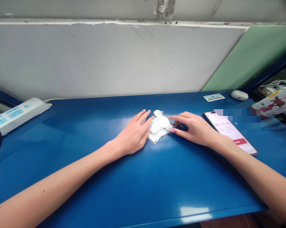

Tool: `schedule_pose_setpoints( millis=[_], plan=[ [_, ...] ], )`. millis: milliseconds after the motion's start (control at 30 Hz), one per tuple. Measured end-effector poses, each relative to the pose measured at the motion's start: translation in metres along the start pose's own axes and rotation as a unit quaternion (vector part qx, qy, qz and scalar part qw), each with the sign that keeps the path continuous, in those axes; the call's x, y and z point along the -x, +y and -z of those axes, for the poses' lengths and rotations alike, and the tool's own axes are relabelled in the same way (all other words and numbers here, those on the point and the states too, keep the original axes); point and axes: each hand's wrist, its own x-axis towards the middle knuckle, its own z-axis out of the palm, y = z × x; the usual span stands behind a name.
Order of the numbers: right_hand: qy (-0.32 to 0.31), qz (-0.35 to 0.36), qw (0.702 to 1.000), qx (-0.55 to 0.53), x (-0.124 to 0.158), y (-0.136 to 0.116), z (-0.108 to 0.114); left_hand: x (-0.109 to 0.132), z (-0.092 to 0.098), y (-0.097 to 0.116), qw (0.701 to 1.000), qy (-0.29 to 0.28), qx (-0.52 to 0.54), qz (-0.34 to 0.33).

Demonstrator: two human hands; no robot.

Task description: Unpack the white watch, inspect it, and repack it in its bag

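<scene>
A small clear plastic packet (160, 126) with white, folded-looking contents lies on the blue table; what is inside cannot be made out exactly. A round white piece (158, 112) shows at its far edge. My left hand (139, 131) rests at the packet's left side, palm down, with the fingers stretched out and touching or very close to its edge. On the other side, my right hand (191, 128) has thumb and index finger apart, their tips at the packet's right edge. Neither hand is wrapped around it.
To the right lies a phone (230, 133) showing a running timer, partly behind my right forearm. Farther back are a card (213, 97) and a white earbud case (239, 95). A power strip (19, 117) with a cable stands at the left. A wall panel (104, 60) borders the table's back.
</scene>
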Motion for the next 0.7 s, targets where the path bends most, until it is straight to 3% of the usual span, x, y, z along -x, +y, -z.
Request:
schedule_pose_setpoints(
  millis=[167,333,433,700],
  plan=[
    [-0.033,0.025,0.998,-0.042,0.0,-0.004,0.002,-0.001,0.002,-0.001,1.0,-0.013,0.006,0.002],
    [-0.011,0.034,0.999,-0.017,0.001,0.001,0.003,-0.002,0.006,-0.001,0.999,-0.041,0.004,0.004],
    [-0.031,0.048,0.998,-0.005,0.002,0.005,0.002,-0.003,0.007,-0.001,0.999,-0.049,-0.002,0.017],
    [-0.066,0.008,0.997,-0.032,0.003,0.005,0.003,-0.004,0.015,-0.005,0.997,-0.068,-0.041,0.003]
  ],
)
